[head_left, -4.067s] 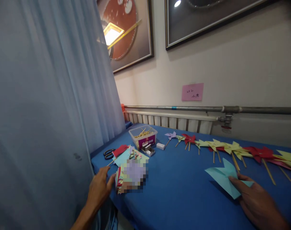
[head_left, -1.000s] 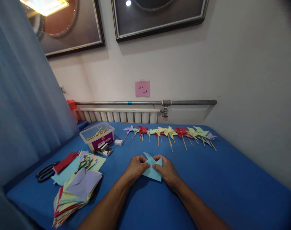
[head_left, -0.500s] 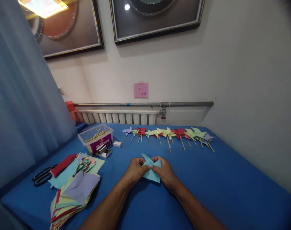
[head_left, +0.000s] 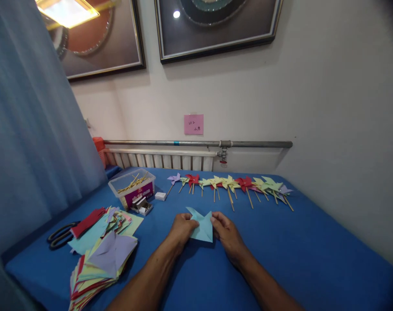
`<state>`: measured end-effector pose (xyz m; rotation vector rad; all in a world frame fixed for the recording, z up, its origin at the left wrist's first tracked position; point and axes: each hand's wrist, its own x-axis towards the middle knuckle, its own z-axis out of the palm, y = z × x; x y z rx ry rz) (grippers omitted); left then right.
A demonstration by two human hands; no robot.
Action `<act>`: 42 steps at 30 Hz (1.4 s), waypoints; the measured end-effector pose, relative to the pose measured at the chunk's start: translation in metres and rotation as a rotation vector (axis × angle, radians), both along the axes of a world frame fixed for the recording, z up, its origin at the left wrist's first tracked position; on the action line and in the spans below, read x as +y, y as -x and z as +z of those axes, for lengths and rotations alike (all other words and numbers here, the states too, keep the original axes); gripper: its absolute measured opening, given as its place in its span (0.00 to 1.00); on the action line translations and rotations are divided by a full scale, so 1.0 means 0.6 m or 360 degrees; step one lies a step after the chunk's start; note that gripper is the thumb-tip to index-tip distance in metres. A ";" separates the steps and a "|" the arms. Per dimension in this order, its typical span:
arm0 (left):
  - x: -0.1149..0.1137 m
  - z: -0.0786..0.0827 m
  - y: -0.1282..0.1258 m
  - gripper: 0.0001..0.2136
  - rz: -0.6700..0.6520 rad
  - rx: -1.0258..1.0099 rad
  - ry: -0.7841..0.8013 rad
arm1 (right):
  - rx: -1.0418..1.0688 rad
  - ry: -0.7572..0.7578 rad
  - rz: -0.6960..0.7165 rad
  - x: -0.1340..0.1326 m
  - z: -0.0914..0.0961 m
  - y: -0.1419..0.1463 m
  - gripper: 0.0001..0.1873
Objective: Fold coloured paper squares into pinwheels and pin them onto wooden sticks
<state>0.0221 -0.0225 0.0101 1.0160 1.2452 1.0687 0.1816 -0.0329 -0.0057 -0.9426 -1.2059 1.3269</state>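
Behind the blue-covered bench (head_left: 280,259) stands a pale wall (head_left: 319,95) with a grey pipe (head_left: 261,144). The left grip (head_left: 181,229) is closed, thumb over fingers, on the left side of a light blue paper (head_left: 202,230), which has two points sticking up from its far edge. The right grip (head_left: 228,235) has its fingertips close together at the paper's far right corner; whether they pinch it, I cannot tell. Beyond both grips lies a row of pinwheels (head_left: 244,183). Left of the left grip are a paper stack (head_left: 114,250) and dark-handled scissors (head_left: 58,236); beyond and left of it, a clear tub (head_left: 146,191) holds sticks (head_left: 133,183), near an open little box (head_left: 142,206).
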 end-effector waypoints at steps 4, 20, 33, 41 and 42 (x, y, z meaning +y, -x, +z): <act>0.003 0.002 0.007 0.02 0.0026 -0.0077 0.0044 | -0.0003 0.0024 0.0012 -0.002 0.005 -0.001 0.19; 0.007 0.001 0.024 0.06 -0.0126 -0.0135 -0.0006 | -0.0438 -0.0203 0.0153 -0.021 0.032 -0.012 0.13; -0.005 0.006 0.006 0.04 -0.0124 -0.0002 -0.0036 | -0.0337 -0.0100 -0.0049 -0.010 0.011 0.007 0.18; -0.007 0.015 0.002 0.05 -0.0102 0.0021 0.0012 | -0.0522 -0.0124 -0.0104 -0.004 0.001 0.009 0.15; -0.007 0.015 0.002 0.05 -0.0106 0.0020 0.0013 | -0.0510 -0.0118 -0.0125 -0.003 -0.002 0.009 0.15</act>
